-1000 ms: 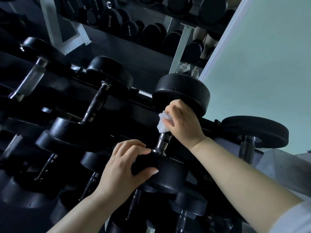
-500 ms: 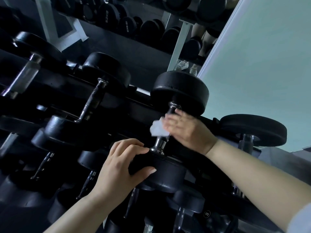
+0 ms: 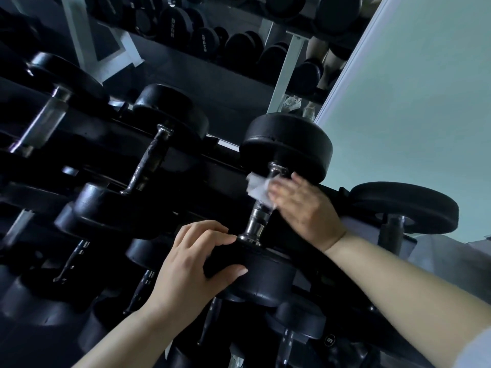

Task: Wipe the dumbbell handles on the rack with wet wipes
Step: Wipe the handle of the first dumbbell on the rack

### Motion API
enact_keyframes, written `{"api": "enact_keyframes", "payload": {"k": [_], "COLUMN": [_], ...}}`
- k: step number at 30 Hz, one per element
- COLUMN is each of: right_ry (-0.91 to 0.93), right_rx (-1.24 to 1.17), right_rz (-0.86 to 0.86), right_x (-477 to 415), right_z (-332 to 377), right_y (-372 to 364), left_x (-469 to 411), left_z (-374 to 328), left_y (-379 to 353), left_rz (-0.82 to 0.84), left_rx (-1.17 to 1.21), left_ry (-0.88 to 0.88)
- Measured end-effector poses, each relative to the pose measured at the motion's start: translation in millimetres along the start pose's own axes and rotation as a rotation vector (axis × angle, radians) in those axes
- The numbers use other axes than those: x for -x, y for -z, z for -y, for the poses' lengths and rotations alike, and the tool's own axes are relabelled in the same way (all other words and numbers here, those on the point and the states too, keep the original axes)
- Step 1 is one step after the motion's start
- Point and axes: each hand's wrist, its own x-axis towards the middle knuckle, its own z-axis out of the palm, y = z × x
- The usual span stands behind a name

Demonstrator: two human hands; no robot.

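left hand (image 3: 186, 264) grips lower head of dumbbell (image 3: 287, 144) | right hand (image 3: 305, 208) pinches wipe (image 3: 257, 188) on handle (image 3: 259, 216) | near right end of rack (image 3: 337, 193)

We are seeing the dumbbell handle (image 3: 257, 219) gleaming like polished chrome, its middle band finely knurled. Its heads (image 3: 287, 144) are looking matt black, rubbery, slightly scuffed. The wet wipe (image 3: 256, 188) on that handle is showing as thin, crumpled white cloth. Left of that handle, a neighbouring handle (image 3: 150, 160) is looking duller, rough and worn.
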Motion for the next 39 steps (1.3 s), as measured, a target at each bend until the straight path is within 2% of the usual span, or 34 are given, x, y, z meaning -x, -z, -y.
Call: {"api": "enact_keyframes", "payload": {"k": [3,6,7,10,12,15,17,18,19,21,23,25,27,30,31,35,36,37,39], "right_ry": [0.168,0.196,0.143,-0.178,-0.265,-0.081,-0.016,-0.080,-0.231,-0.756,-1.287,-1.584,-1.659,-1.654,-1.651,-1.697,-1.700,-1.689,-1.644], "right_rx": [-0.189,-0.123,-0.078,-0.038,-0.094,-0.262,-0.269,-0.268,-0.294,-0.482,-0.819,-1.065,-1.171,-1.167,-1.134,-1.024,-1.032,-1.056,-1.079], "right_rz": [0.053,0.081,0.070,-0.034,-0.104,-0.047,0.013,0.031,0.037,0.006,0.001,-0.049,0.001,0.200,0.196,-0.072,-0.079,-0.040,0.156], "right_x": [11,0,-3,-4,1,9,12,11,9,-6,-23,-27,-26,-19,-21,-38,-39,-35,-24], "right_z": [24,2,-7,-5,13,25,16,12,10,17,25,28,36,50,49,29,29,34,54], "right_y": [-3,0,1,5,1,3,6,6,6,11,13,14,20,25,25,17,17,18,24], "left_x": [-1,-1,-1,-1,-1,-2,-2,-1,-1,-1,-2,-2,-2,-2,-2,-4,-4,-4,-4], "left_z": [0,0,0,-1,-2,-3,-2,-1,-1,0,-1,-2,-1,0,1,0,0,0,1], "left_y": [0,0,0,0,0,1,1,1,0,0,1,1,1,0,0,3,3,3,3], "left_rz": [-0.002,-0.002,-0.003,-0.005,-0.007,-0.004,0.005,0.008,0.009,0.008,0.006,0.016,0.016,0.021,0.024,0.032,0.031,0.035,0.041], "left_rx": [-0.001,0.002,0.005,0.012,0.017,0.022,0.019,0.022,0.027,0.033,0.034,0.040,0.042,0.039,0.040,0.031,0.027,0.028,0.041], "left_ry": [-0.010,-0.005,0.000,0.006,0.004,0.003,0.000,0.006,0.015,0.024,0.023,0.025,0.021,0.018,0.015,-0.005,-0.004,-0.001,0.000]}}
